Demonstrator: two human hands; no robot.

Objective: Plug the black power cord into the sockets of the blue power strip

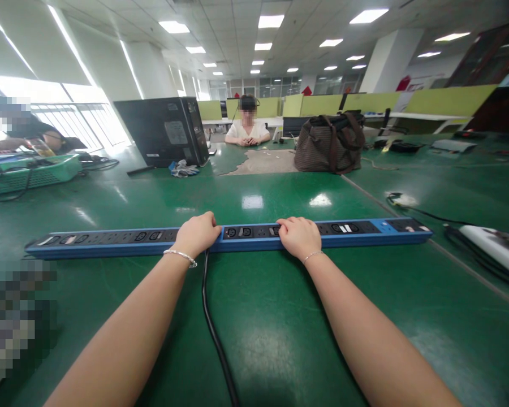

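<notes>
A long blue power strip (250,243) with black sockets lies across the green table, left to right. My left hand (196,233) grips it left of its middle, fingers curled over the far edge. Right of the middle, my right hand (301,237) is closed round the strip in the same way. A thick black cable (212,328) comes from under the strip beside my left hand and runs toward me. Both hands' fingertips are partly hidden behind the strip.
Beyond the strip on the table (271,311) stand a black computer case (165,133), grey gloves (184,168) and a brown bag (331,144). A green basket (46,174) is at left, a white device (496,246) with cables at right. A person (248,127) sits opposite.
</notes>
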